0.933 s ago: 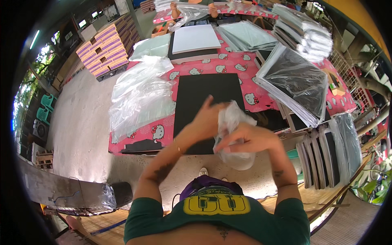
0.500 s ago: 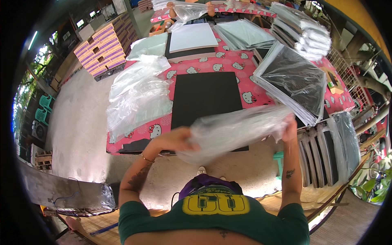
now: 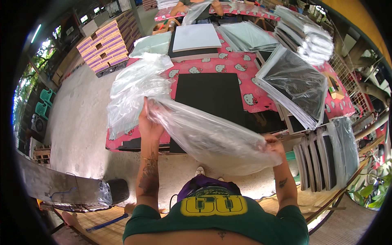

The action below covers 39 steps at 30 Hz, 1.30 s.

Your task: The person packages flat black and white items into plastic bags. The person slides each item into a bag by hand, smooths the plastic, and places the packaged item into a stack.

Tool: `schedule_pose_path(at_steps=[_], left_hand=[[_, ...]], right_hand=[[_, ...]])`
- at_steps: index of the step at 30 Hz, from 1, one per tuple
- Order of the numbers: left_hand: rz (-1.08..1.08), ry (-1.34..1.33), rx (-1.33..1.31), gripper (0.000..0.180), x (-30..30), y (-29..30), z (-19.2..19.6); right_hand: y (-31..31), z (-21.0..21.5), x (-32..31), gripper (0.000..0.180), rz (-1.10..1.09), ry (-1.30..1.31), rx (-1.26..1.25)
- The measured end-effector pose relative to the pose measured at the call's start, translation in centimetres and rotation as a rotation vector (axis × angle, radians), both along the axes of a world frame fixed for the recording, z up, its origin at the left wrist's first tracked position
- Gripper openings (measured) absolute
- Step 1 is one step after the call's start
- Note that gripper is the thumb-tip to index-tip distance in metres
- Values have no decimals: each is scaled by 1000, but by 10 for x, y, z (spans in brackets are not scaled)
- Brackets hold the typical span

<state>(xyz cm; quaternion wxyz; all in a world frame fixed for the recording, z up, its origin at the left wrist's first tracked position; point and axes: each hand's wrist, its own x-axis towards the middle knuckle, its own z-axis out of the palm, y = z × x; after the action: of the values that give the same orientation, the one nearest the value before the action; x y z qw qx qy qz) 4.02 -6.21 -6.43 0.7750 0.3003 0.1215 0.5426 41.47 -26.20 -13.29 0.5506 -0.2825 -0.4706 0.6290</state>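
A clear plastic bag (image 3: pixel 208 136) hangs stretched between my two hands above the near edge of the table. My left hand (image 3: pixel 150 120) grips one end, beside a pile of clear plastic bags (image 3: pixel 136 98) on the left. At the other end, my right hand (image 3: pixel 273 146) is closed on the bag, lower and nearer to me. Under and behind the plastic lies a flat black board (image 3: pixel 208 92), its near right part covered by the bag. To the right, a stack of black boards in clear plastic (image 3: pixel 294 79) rests slanted on the table.
A pink patterned cloth (image 3: pixel 196 65) covers the table. White-topped boards (image 3: pixel 196 36) lie at its far side. Wrapped boards (image 3: pixel 322 159) stand upright at the right. Stacked cartons (image 3: pixel 106 43) stand far left. Another person's hands (image 3: pixel 216 7) hold plastic across the table.
My left hand has moved up and forward, drawing its end of the bag toward the pile. My right hand has come slightly down and inward. The bag now slopes down to the right.
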Motion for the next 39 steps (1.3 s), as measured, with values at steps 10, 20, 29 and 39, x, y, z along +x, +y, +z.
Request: schedule_pose_path(at_steps=[10,20,29,39], left_hand=[[-372,1002,961,36,-4,-57,-7],[-434,810,281,39,-44,-47,-20],[-469,755,210,29,-105,-30,-88],[-249,374,-285,19,-129,-48,-140]], right_hand=[[-5,30,30,39,-401,158,11],[-11,7,28,46,-64,-61,19],[-42,-37,4,49,340,-67,-322],[-58,-80,-22,31,-111,370,-680]])
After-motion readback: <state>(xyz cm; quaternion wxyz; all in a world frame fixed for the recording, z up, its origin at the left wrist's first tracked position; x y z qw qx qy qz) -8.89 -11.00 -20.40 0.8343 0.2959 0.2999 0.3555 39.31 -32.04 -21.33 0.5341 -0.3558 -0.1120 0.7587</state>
